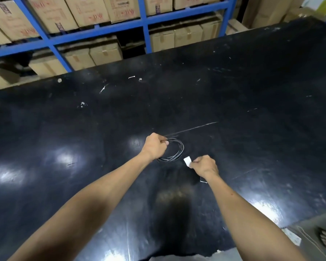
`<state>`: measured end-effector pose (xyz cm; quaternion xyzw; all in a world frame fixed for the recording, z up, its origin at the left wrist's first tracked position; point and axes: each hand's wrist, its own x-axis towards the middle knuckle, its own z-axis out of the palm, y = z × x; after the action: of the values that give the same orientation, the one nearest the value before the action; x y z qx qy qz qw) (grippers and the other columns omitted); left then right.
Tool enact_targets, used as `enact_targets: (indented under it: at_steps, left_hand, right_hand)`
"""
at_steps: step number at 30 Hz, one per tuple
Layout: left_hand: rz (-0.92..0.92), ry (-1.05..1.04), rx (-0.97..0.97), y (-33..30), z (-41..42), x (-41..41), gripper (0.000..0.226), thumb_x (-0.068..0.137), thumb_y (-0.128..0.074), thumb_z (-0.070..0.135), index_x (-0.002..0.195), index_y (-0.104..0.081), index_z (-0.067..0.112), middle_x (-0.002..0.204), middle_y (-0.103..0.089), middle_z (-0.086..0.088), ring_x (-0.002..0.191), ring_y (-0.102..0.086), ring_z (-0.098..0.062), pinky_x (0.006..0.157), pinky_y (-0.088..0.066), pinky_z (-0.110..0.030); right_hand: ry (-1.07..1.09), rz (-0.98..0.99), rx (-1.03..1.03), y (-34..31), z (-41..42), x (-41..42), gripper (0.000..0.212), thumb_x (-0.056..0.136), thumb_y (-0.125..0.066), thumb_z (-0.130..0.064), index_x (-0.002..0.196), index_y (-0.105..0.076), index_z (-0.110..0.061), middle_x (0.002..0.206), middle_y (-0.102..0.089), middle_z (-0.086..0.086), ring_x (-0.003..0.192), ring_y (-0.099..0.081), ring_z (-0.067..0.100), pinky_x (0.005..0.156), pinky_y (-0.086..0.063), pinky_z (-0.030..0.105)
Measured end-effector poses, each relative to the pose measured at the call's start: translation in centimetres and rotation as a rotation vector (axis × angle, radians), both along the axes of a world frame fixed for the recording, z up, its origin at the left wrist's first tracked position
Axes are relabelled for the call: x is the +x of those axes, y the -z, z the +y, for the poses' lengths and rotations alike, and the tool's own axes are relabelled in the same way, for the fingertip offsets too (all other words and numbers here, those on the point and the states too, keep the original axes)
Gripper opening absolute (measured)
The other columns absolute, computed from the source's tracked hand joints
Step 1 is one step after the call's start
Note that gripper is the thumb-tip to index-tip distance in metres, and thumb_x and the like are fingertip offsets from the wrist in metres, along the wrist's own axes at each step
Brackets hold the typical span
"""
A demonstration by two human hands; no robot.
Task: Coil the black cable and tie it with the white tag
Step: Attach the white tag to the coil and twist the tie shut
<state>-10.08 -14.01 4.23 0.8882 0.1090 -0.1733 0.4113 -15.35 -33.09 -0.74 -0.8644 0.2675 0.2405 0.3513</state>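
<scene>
I'm watching from the head cam. Black cable (172,150) is already looped into a coil, sitting at approx centre of the dark surface (252,91), low over it or resting on it, can't tell which. Left hand (155,146) grips the coil at its 10 o'clock; fingers (165,142) are curled tight round the bundled strands. My read: that grip is there so the loops don't spring apart while the tie goes on.

Right hand (204,165) is at the coil's 4 o'clock, just beside it w/o touching. Its fingers (194,161) are pressed together, pinching the white tag (187,160) at one edge, so the rest of the tag sticks out toward the coil. Looks like it's held that way to leave a free end to feed round the strands. A small pale bit shows under the right wrist, too small to ID.

Judgement: coiling is done, tying not yet begun. Next step prob needs the tag brought to the lower arc, near where the left hand keeps strands bunched. Risk: loops slipping if the left grip eases.
</scene>
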Motion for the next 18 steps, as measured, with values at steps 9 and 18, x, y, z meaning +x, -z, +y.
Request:
enact_targets:
  at_steps: [9,18]
  left_hand:
    - [-0.061,-0.042,0.012,-2.0,0.9,1.1,0.029,0.096,-0.056,0.013,0.119,-0.072,0.006,0.112,-0.073,-0.020,0.110,-0.067,-0.033,0.089,-0.051,-0.029]
    - [-0.146,-0.095,0.010,-5.1,2.6,1.0,0.031,0.094,-0.057,0.014,0.120,-0.071,0.004,0.113,-0.073,-0.016,0.106,-0.068,-0.029,0.083,-0.049,-0.024]
  right_hand:
    - [-0.030,-0.302,0.316,-4.7,0.4,2.0,0.015,0.083,-0.058,-0.029,0.077,-0.067,-0.020,0.077,-0.079,-0.010,0.074,-0.059,0.010,0.067,-0.044,0.030]
    - [-0.069,-0.619,0.472,-9.1,2.0,2.2,0.007,0.088,-0.074,-0.031,0.087,-0.078,-0.026,0.070,-0.070,-0.015,0.062,-0.062,0.003,0.064,-0.048,0.015]
